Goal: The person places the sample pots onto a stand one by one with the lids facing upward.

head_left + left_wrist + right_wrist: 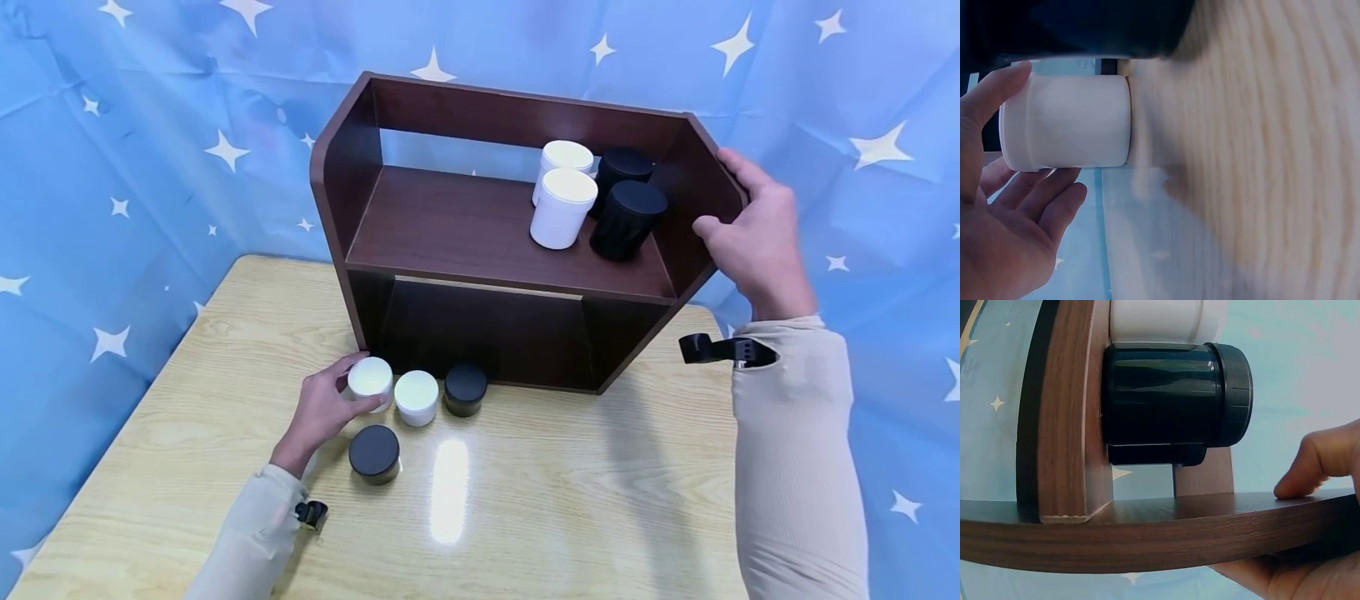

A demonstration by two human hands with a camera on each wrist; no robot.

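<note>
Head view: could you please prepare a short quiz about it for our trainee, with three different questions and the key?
1. How many jars stand on the upper board of the brown shelf?
2. True or false: the right hand is holding a black jar.
3. What does the left hand hold?
A) a black jar
B) a white jar
C) the right side panel

Key:
1. Four: two white jars and two black jars.
2. False; it grips the right side panel.
3. B; it is the leftmost white jar.
</note>
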